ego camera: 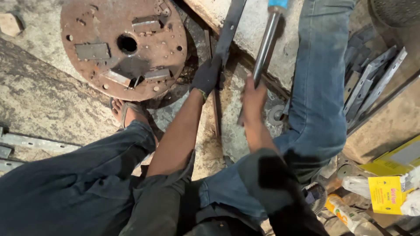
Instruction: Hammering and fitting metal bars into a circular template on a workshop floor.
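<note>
Head view, items as they lie. One dark flat steel bar (229, 30): my left hand (206, 75), in a dark glove, is closed around its lower part, and the bar runs up and away from the glove to the top edge of the picture, leaning against the concrete ledge (249, 26). I judge it stiff, fairly heavy for its width and hard-edged, so the gloved grip low on the flat faces suits it; a bare palm would likely slip on the edges. One round metal rod (265, 46) with a blue end at the top: my right hand (253, 98), bare, is wrapped around its lower end in a fist, and the rod rises just beside the bar without touching it. It looks smooth and rigid, probably weighty, best held well down the shaft as now. One rusty round steel plate (124, 43) with a centre hole and three small blocks welded on, lying on the floor to the left, well apart from both hands. One foot in a sandal (127, 111) touches the plate's near rim. A loose heap of grey metal strips (372, 78) at right; I cannot count them. Two yellow packages (389, 183) at lower right.
</note>
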